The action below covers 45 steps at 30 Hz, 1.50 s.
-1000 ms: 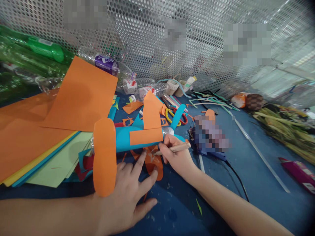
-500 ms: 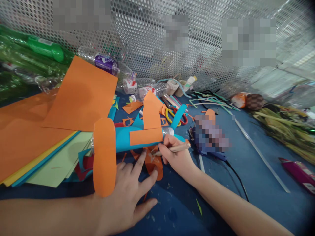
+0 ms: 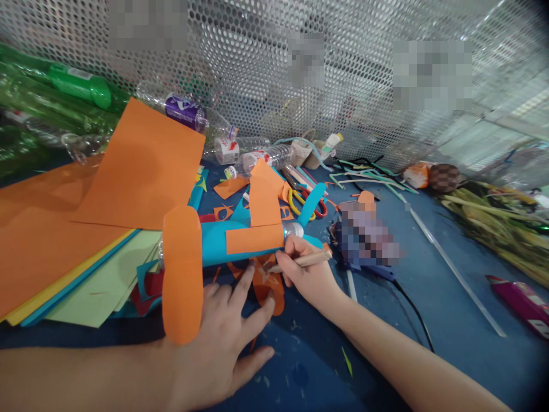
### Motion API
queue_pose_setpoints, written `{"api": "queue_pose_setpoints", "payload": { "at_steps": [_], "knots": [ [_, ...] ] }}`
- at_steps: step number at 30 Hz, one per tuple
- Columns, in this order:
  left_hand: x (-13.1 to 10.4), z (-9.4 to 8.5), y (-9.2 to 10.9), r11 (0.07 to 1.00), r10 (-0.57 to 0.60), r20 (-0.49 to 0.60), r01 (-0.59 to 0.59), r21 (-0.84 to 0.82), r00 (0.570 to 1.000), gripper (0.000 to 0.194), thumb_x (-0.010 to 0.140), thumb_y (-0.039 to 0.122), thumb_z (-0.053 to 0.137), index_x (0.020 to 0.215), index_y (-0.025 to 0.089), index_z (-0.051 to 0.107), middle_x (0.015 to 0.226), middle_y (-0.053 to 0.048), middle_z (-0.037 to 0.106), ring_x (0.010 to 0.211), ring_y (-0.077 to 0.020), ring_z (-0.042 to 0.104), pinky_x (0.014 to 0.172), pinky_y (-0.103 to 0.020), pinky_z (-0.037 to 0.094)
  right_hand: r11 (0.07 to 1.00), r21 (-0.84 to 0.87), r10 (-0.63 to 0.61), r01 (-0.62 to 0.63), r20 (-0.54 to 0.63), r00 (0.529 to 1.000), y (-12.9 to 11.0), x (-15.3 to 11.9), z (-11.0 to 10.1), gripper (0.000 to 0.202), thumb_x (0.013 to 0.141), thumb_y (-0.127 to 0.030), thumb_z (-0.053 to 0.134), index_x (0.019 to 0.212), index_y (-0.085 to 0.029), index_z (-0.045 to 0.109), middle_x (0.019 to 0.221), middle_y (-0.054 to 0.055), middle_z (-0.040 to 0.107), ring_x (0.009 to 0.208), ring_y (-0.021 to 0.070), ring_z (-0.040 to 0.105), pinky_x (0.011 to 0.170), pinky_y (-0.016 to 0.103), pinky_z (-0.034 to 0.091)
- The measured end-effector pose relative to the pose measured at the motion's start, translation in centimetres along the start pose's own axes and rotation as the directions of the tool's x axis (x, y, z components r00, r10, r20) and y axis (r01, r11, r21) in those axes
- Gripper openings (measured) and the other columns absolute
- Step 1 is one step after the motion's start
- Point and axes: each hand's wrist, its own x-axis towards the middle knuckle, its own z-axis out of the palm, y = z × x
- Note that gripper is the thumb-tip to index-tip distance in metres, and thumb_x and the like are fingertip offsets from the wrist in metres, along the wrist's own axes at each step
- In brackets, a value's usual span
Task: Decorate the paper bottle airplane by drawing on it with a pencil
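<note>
My right hand (image 3: 306, 274) is closed around a pale beige pen (image 3: 313, 259). The pen's tip meets a rounded orange paper piece (image 3: 274, 306) lying on the table, where light star-like lines show. With fingers spread, my left hand (image 3: 231, 326) rests flat, its fingertips on that same paper. Just beyond both hands lies a plastic bottle wrapped in blue paper (image 3: 214, 243), its white cap (image 3: 297, 229) pointing right. Orange strips are on it, and a long rounded orange strip (image 3: 182, 274) stands at its left end, partly in front of my left wrist.
Coloured paper sheets (image 3: 103, 286) are stacked at left, under a large orange sheet (image 3: 150, 166). Empty bottles (image 3: 274, 155) line the perforated metal screen (image 3: 240, 74). Scissors (image 3: 315, 203) lie behind the wrapped bottle. A blue glue gun (image 3: 369, 269) with a black cord sits right of my right hand.
</note>
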Motion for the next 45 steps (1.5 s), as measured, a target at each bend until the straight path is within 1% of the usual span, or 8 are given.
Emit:
{"api": "queue_pose_setpoints", "payload": {
  "at_steps": [7, 13, 19, 26, 31, 36, 39, 45],
  "knots": [
    [-0.01, -0.26, -0.07, 1.000, 0.008, 0.011, -0.008, 0.003, 1.000, 0.046, 0.086, 0.054, 0.044, 0.129, 0.037, 0.049, 0.145, -0.016, 0.032, 0.087, -0.0273, 0.058, 0.081, -0.050, 0.043, 1.000, -0.001, 0.001, -0.001, -0.012, 1.000, 0.01, 0.02, -0.06, 0.027, 0.082, -0.022, 0.051, 0.061, -0.023, 0.035, 0.038, -0.009, 0.044, 0.035, 0.0076, 0.039, 0.041, 0.021, 0.030],
    [-0.05, -0.05, -0.08, 1.000, 0.002, 0.005, -0.002, 0.004, 1.000, 0.045, 0.087, 0.055, 0.043, 0.127, 0.039, 0.051, 0.144, -0.012, 0.035, 0.087, -0.0267, 0.056, 0.080, -0.049, 0.043, 1.000, 0.011, -0.003, 0.003, 0.019, 1.000, 0.04, -0.06, -0.09, 0.026, 0.081, -0.020, 0.051, 0.061, -0.023, 0.035, 0.038, -0.009, 0.044, 0.035, 0.0075, 0.038, 0.041, 0.021, 0.030],
    [-0.06, 0.04, -0.04, 1.000, -0.004, -0.011, 0.004, -0.003, 1.000, 0.044, 0.087, 0.055, 0.041, 0.127, 0.037, 0.051, 0.146, -0.013, 0.031, 0.088, -0.0271, 0.057, 0.081, -0.050, 0.043, 1.000, 0.017, -0.007, 0.007, 0.017, 1.000, 0.16, 0.05, -0.08, 0.025, 0.081, -0.020, 0.051, 0.061, -0.023, 0.035, 0.038, -0.009, 0.044, 0.035, 0.0073, 0.039, 0.041, 0.021, 0.031],
    [0.06, -0.16, -0.06, 1.000, 0.001, 0.014, -0.001, 0.005, 1.000, 0.046, 0.085, 0.055, 0.045, 0.127, 0.037, 0.051, 0.143, -0.016, 0.035, 0.087, -0.0279, 0.058, 0.080, -0.050, 0.044, 1.000, 0.027, -0.006, 0.005, 0.027, 1.000, 0.04, 0.01, -0.10, 0.025, 0.081, -0.019, 0.051, 0.062, -0.023, 0.035, 0.038, -0.010, 0.044, 0.035, 0.0072, 0.039, 0.041, 0.021, 0.031],
    [-0.04, -0.07, -0.14, 1.000, 0.011, -0.007, -0.011, 0.007, 1.000, 0.045, 0.087, 0.055, 0.041, 0.127, 0.036, 0.051, 0.144, -0.015, 0.033, 0.087, -0.0272, 0.057, 0.081, -0.050, 0.043, 1.000, 0.009, -0.004, 0.004, 0.010, 1.000, 0.04, -0.08, -0.04, 0.025, 0.082, -0.021, 0.051, 0.062, -0.023, 0.036, 0.039, -0.009, 0.045, 0.035, 0.0075, 0.039, 0.041, 0.021, 0.031],
    [-0.08, 0.09, -0.15, 1.000, 0.009, -0.009, -0.009, -0.010, 1.000, 0.047, 0.086, 0.055, 0.044, 0.128, 0.036, 0.050, 0.144, -0.017, 0.034, 0.086, -0.0271, 0.057, 0.080, -0.051, 0.043, 1.000, 0.018, -0.004, 0.003, 0.030, 1.000, 0.06, -0.13, -0.09, 0.025, 0.081, -0.020, 0.051, 0.061, -0.023, 0.035, 0.038, -0.010, 0.043, 0.035, 0.0072, 0.038, 0.041, 0.021, 0.031],
    [-0.07, 0.29, -0.15, 1.000, 0.008, -0.014, -0.008, -0.003, 1.000, 0.046, 0.087, 0.055, 0.042, 0.128, 0.037, 0.050, 0.145, -0.016, 0.032, 0.086, -0.0272, 0.057, 0.079, -0.050, 0.043, 1.000, 0.017, -0.001, 0.001, 0.018, 1.000, 0.12, -0.05, -0.11, 0.025, 0.082, -0.021, 0.050, 0.062, -0.023, 0.035, 0.038, -0.010, 0.044, 0.035, 0.0072, 0.038, 0.041, 0.021, 0.032],
    [-0.11, 0.62, -0.16, 1.000, 0.013, -0.039, -0.014, -0.008, 0.999, 0.046, 0.087, 0.055, 0.039, 0.127, 0.036, 0.052, 0.146, -0.016, 0.029, 0.085, -0.0280, 0.057, 0.078, -0.051, 0.043, 1.000, 0.015, 0.000, 0.000, 0.016, 1.000, 0.13, 0.02, -0.07, 0.025, 0.080, -0.018, 0.051, 0.061, -0.023, 0.035, 0.038, -0.010, 0.044, 0.034, 0.0071, 0.039, 0.041, 0.020, 0.032]
  ]
}}
